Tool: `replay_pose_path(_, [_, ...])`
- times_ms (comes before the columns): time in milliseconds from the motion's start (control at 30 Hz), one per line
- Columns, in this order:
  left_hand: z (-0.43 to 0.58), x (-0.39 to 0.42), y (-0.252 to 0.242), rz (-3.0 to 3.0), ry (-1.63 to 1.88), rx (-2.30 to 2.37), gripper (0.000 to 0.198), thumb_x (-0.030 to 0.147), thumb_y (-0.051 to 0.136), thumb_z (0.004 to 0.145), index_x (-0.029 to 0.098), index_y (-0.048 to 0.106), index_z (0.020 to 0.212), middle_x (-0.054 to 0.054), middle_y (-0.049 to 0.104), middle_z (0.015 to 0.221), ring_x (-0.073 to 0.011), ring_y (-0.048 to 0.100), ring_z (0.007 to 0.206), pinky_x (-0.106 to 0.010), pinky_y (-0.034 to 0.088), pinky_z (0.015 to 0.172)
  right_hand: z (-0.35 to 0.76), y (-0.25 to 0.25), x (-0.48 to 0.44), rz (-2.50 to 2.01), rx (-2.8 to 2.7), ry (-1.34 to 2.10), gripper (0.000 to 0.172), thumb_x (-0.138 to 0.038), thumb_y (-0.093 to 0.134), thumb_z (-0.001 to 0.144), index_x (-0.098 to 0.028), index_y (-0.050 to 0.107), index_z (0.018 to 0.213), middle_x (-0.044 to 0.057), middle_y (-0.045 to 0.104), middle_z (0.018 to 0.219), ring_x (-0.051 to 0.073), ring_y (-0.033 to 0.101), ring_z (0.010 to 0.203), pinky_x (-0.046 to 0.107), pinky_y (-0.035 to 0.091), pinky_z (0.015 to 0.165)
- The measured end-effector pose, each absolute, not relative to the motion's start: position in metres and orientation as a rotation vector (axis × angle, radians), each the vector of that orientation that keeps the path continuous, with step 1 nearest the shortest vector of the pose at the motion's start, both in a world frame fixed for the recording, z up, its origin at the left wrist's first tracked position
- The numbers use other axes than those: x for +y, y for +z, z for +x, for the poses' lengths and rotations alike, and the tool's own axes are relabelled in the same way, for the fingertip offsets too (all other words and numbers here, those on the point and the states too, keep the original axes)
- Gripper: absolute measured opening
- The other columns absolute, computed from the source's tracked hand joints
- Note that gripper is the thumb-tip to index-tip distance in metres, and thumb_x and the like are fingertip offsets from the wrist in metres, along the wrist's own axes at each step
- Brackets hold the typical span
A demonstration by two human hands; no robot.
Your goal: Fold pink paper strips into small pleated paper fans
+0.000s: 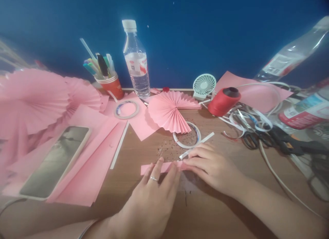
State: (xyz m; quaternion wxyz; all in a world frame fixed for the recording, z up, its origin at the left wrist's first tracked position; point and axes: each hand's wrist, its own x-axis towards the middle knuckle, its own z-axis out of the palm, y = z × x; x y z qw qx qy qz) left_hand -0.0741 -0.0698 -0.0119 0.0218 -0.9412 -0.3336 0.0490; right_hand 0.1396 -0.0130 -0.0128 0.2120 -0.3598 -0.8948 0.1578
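A narrow folded strip of pink paper (167,167) lies flat on the wooden table in front of me. My left hand (156,194), with a silver ring on one finger, rests its outstretched, spread fingers across the strip's middle. At the strip's right end, my right hand (213,165) has its fingers bent together on the paper; its thumb is mostly hidden. Just beyond the right hand lies a white strip (197,145), beside a tape roll (198,139). Behind that roll sits a pleated pink paper fan (172,112), partly opened into a round.
At left, a phone (56,160) lies on pink sheets (79,187), near larger pleated fans (36,98). Along the back stand a pen cup (111,87), a water bottle (137,67), a small fan (204,85) and a red thread spool (222,103). Scissors (257,139) and cables clutter the right.
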Motion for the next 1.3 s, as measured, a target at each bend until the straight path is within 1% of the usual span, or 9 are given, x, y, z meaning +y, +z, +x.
replay_pose_path(133, [-0.073,-0.068,-0.012,-2.926,0.203,-1.054,0.053,0.027,0.037,0.082,0.009,0.034,0.132,-0.013,0.023,0.141,-0.0357,0.027,0.124,-0.047,0.039,0.093,0.137,-0.012,-0.017,-0.945,-2.499,0.287,0.019,-0.022,0.045,0.089,-0.022,0.062,0.098,0.004,0.059,0.087,0.017,0.049,0.086,0.033,0.035,0.076])
replay_pose_path(233, [-0.073,-0.068,-0.011,-2.914,0.2,-1.055,0.053,0.028,0.04,0.081,0.009,0.037,0.131,-0.012,0.024,0.141,-0.0371,0.028,0.123,-0.047,0.04,0.091,0.134,-0.011,-0.022,-0.967,-2.493,0.123,0.017,-0.021,0.048,0.087,-0.022,0.063,0.095,0.005,0.059,0.091,0.019,0.048,0.089,0.035,0.033,0.078])
replay_pose_path(300, [-0.073,-0.068,-0.01,-2.899,0.192,-1.05,0.052,0.029,0.04,0.081,0.01,0.04,0.129,-0.012,0.028,0.14,-0.0373,0.03,0.122,-0.047,0.041,0.09,0.134,-0.01,-0.025,-0.934,-2.518,0.082,0.016,-0.019,0.047,0.087,-0.02,0.063,0.09,0.005,0.06,0.087,0.018,0.048,0.083,0.034,0.033,0.074])
replay_pose_path(400, [-0.073,-0.07,-0.009,-2.847,0.16,-1.054,0.048,0.029,0.04,0.081,0.011,0.045,0.126,-0.01,0.034,0.137,-0.0361,0.033,0.12,-0.045,0.042,0.089,0.134,-0.01,-0.027,-0.789,-2.587,0.108,0.017,-0.018,0.047,0.086,-0.016,0.063,0.09,0.004,0.059,0.075,0.016,0.047,0.073,0.031,0.032,0.064])
replay_pose_path(567, [-0.071,-0.07,-0.007,-2.766,0.134,-1.084,0.047,0.028,0.038,0.083,0.01,0.043,0.127,-0.012,0.038,0.133,-0.0339,0.038,0.117,-0.043,0.043,0.086,0.132,-0.013,-0.029,-0.829,-2.635,0.126,0.018,-0.019,0.045,0.086,-0.015,0.062,0.08,0.003,0.053,0.066,0.017,0.043,0.065,0.031,0.028,0.057])
replay_pose_path(733, [-0.072,-0.07,-0.007,-2.784,0.145,-1.058,0.048,0.028,0.038,0.083,0.008,0.042,0.127,-0.014,0.036,0.134,-0.0337,0.037,0.118,-0.042,0.043,0.088,0.131,-0.016,-0.03,-0.887,-2.652,0.125,0.019,-0.018,0.043,0.086,-0.017,0.061,0.079,0.003,0.053,0.066,0.018,0.043,0.066,0.032,0.027,0.058])
replay_pose_path(1033, [-0.072,-0.074,-0.013,-2.722,0.125,-1.101,0.05,0.03,0.037,0.085,0.01,0.037,0.131,-0.014,0.035,0.135,-0.0335,0.033,0.12,-0.044,0.042,0.087,0.13,-0.017,-0.03,-1.078,-2.497,0.203,0.021,-0.024,0.046,0.086,-0.021,0.063,0.075,0.0,0.054,0.061,0.015,0.045,0.061,0.029,0.028,0.058])
replay_pose_path(1200, [-0.072,-0.073,-0.012,-2.73,0.098,-1.1,0.046,0.028,0.038,0.085,0.01,0.041,0.127,-0.014,0.038,0.132,-0.0337,0.034,0.119,-0.044,0.041,0.086,0.135,-0.017,-0.027,-1.133,-2.441,0.221,0.02,-0.022,0.045,0.087,-0.022,0.064,0.084,0.0,0.058,0.063,0.014,0.051,0.064,0.027,0.032,0.062])
replay_pose_path(1300, [-0.074,-0.069,-0.008,-2.736,0.002,-1.051,0.039,0.018,0.041,0.081,0.009,0.048,0.118,-0.014,0.045,0.122,-0.0307,0.041,0.112,-0.041,0.043,0.083,0.138,-0.016,-0.023,-1.105,-2.456,0.239,0.02,-0.018,0.044,0.086,-0.02,0.064,0.085,0.002,0.061,0.072,0.015,0.053,0.072,0.029,0.035,0.07])
